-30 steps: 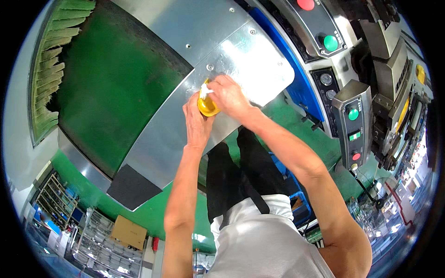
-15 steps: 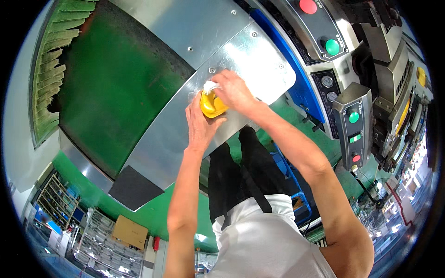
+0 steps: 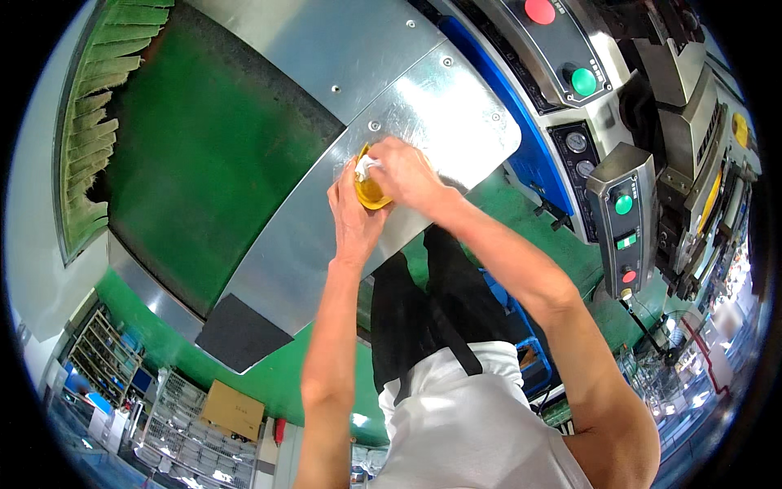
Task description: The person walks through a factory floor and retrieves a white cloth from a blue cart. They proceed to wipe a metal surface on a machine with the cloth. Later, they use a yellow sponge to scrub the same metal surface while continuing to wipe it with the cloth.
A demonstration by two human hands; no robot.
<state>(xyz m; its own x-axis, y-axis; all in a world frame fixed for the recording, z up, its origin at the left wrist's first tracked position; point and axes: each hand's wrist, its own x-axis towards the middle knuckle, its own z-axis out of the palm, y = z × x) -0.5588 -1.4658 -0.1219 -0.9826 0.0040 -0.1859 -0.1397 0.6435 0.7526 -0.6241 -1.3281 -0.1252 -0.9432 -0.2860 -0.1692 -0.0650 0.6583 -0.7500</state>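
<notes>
A glossy yellow hollow piece (image 3: 375, 200), rounded and cup-like, is held over the metal tabletop (image 3: 277, 236). My left hand (image 3: 355, 222) is closed around its left and near side. In my right hand (image 3: 405, 175) a crumpled white cloth or tissue (image 3: 366, 167) is pinched, pressed at the piece's far edge or inside. The right fingers cover much of the piece, so its exact kind cannot be made out.
A green conveyor belt (image 3: 204, 163) runs at the left, with a fringed green curtain (image 3: 85, 147) beyond it. A dark square pad (image 3: 242, 332) lies on the table's near-left edge. Control boxes with buttons (image 3: 623, 216) and a blue panel (image 3: 509, 106) stand at the right.
The yellow piece has tilted, and more of its hollow inside shows. My right hand has shifted slightly, bringing the white cloth down against the piece.
</notes>
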